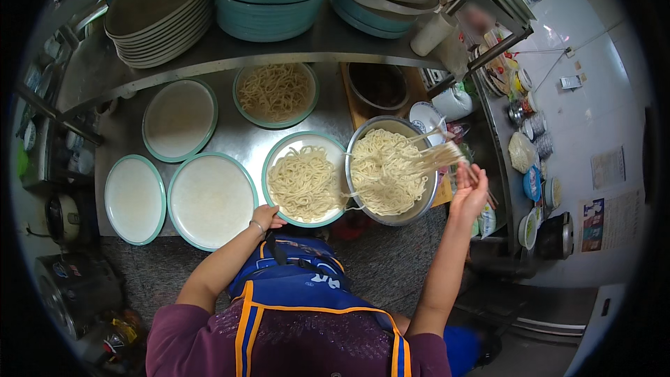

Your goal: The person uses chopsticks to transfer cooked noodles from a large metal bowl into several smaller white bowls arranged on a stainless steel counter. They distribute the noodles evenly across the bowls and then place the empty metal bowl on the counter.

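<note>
My left hand (268, 217) grips the near-left rim of a white plate with a green edge (341, 142). A flat heap of pale noodles (303, 180) lies on that plate. In my right hand (469, 192) are chopsticks (491, 198), partly blurred, with a bundle of noodles (439, 158) hanging from them. The bundle trails down into a round metal basin (432, 193), where a large mass of noodles (387, 173) sits. Basin and plate stand side by side, and a few strands bridge their rims.
Three bare plates (213, 199) stand on the metal table's left. Behind, another plate of noodles (275, 91) sits beside a pot of dark contents (378, 84). A metal shelf (251, 60) with plate stacks (269, 13) overhangs the back. A patterned bowl (426, 115) adjoins the basin.
</note>
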A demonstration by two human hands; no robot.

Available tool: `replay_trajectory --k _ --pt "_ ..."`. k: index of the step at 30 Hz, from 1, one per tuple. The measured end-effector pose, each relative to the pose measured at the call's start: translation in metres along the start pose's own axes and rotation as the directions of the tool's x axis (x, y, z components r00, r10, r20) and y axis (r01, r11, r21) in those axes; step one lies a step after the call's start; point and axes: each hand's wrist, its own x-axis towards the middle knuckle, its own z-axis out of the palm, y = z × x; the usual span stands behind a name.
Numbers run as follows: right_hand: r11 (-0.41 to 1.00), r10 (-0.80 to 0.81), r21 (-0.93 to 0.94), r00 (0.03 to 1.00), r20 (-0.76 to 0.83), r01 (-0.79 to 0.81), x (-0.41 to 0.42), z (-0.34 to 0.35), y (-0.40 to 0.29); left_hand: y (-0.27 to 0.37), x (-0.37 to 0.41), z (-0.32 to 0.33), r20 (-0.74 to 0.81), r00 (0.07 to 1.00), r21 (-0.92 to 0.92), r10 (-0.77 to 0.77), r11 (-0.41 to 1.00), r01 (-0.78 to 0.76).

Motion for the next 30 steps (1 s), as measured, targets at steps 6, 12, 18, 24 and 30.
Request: replay_trajectory --k 6,12,18,24,30 --pt "0.652 -0.082 -0.713 0.959 0.272 0.258 -0.025 -0.05 0.051 -0.009 0.006 0.002 -0.037 0.999 -0.01 0.02 1.0 -0.02" --pt "0.731 0.385 -0.679 0.863 0.329 -0.067 -0.081 -0.07 0.081 -0.01 0.004 0.004 -0.067 0.997 -0.006 0.037 0.999 -0.038" --pt "0.727 0.218 -0.66 0.848 0.483 0.19 -0.039 -0.041 0.176 -0.008 -0.007 0.02 -0.031 0.992 -0.045 -0.121 0.992 0.119" --pt "0.68 0.077 -0.702 0.931 0.357 0.213 0.04 -0.094 0.154 -0.024 -0.013 0.042 0.004 0.992 -0.196 -0.128 0.972 0.127" --pt "0.613 0.082 -0.73 0.895 0.439 0.302 0.068 -0.113 0.07 -0.018 -0.008 0.051 -0.22 0.972 -0.233 -0.077 0.972 0.024"
